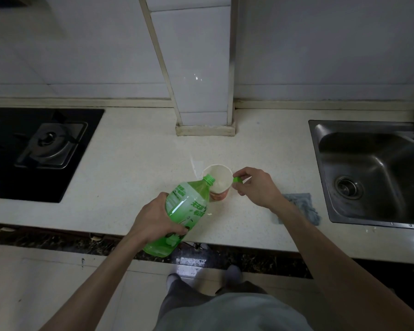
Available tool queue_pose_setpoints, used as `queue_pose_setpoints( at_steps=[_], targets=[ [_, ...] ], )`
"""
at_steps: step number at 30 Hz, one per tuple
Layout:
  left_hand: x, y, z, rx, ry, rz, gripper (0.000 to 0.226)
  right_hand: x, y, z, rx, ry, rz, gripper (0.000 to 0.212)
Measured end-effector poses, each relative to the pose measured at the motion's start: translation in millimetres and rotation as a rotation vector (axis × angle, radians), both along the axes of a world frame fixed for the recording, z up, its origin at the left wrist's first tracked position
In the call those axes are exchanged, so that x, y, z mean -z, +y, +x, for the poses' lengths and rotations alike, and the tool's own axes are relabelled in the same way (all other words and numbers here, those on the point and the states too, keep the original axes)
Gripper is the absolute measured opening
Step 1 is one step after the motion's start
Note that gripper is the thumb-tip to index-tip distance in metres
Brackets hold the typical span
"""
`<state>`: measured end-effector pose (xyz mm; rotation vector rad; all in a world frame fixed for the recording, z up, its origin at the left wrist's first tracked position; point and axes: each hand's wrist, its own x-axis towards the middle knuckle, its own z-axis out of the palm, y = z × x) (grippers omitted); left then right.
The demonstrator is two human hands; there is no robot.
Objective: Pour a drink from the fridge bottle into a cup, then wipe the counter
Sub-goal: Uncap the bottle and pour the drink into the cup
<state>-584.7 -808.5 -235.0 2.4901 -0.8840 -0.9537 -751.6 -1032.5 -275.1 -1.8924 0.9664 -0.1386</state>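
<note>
Standing at the counter's (134, 163) front edge, the person works on its pale, speckled stretch between a black glass hob (41, 151) on the left and a steel sink (320, 175) on the right. A tiled pillar (201, 91) juts out at the back, and open surface lies all round the cup (219, 185). The cup is paper, pale inside with orange print low on its outside, and stands upright mid-counter. The left hand (157, 218) grips the belly of a clear green plastic bottle (184, 211), fingers wrapped under it, and tips it steeply. The threaded mouth sits over the cup's near rim, and the base hangs out past the counter edge. The right hand (256, 187) pinches the small green cap (237, 179) between thumb and forefinger just beside the cup's right rim, other fingers curled. A rumpled blue-grey cloth (304, 206) lies between that wrist and the sink, partly hidden by the forearm.
</note>
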Motion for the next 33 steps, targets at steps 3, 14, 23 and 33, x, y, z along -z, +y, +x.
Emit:
queue_pose_setpoints(
  at_steps=[3,14,23,33],
  targets=[
    [0.1,-0.4,-0.5,0.0,-0.002,0.0,0.078,-0.3,0.0,0.7,-0.002,0.004,0.002,0.026],
    [-0.7,0.3,-0.5,-0.005,0.001,0.012,0.079,-1.3,-2.6,2.4,0.004,-0.022,0.032,0.025],
    [-1.3,-1.2,-1.6,-0.007,0.002,0.014,0.078,-2.0,-4.2,3.8,0.005,-0.028,0.049,0.025],
    [-3.3,-4.9,0.4,-0.006,-0.003,0.009,0.077,-0.5,-5.2,2.1,0.004,-0.024,0.037,0.025]
  ],
)
